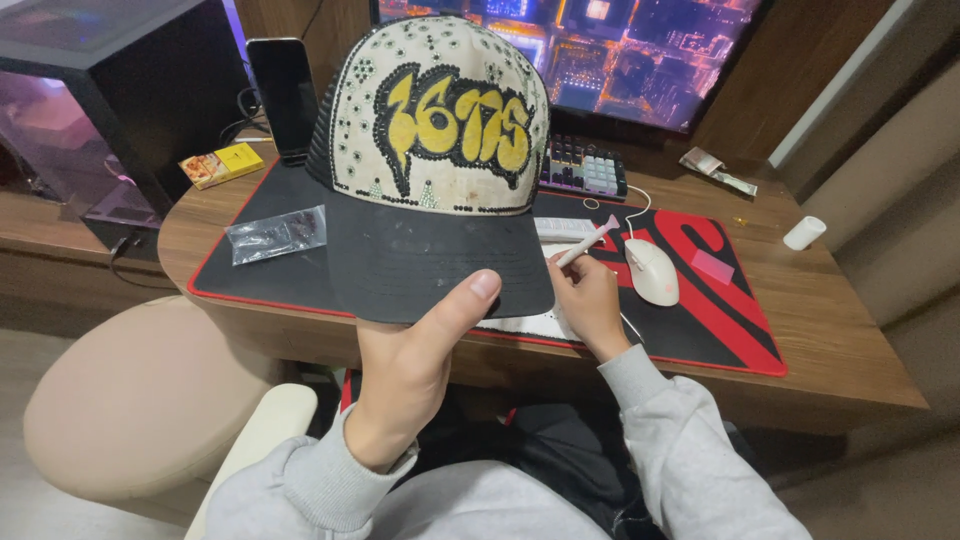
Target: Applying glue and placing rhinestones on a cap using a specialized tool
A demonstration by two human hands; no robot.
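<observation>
Two hands, cap, pen

Cap held up before desk centre, in front of monitor. Keyboard behind mat, mouse on mat, R of cap. Plastic bag on mat, L. Phone upright behind bag. 1 small box L of phone.

Left fingers hidden under cap brim; keyboard half behind cap; monitor cropped above; bag contents unreadable.
</observation>
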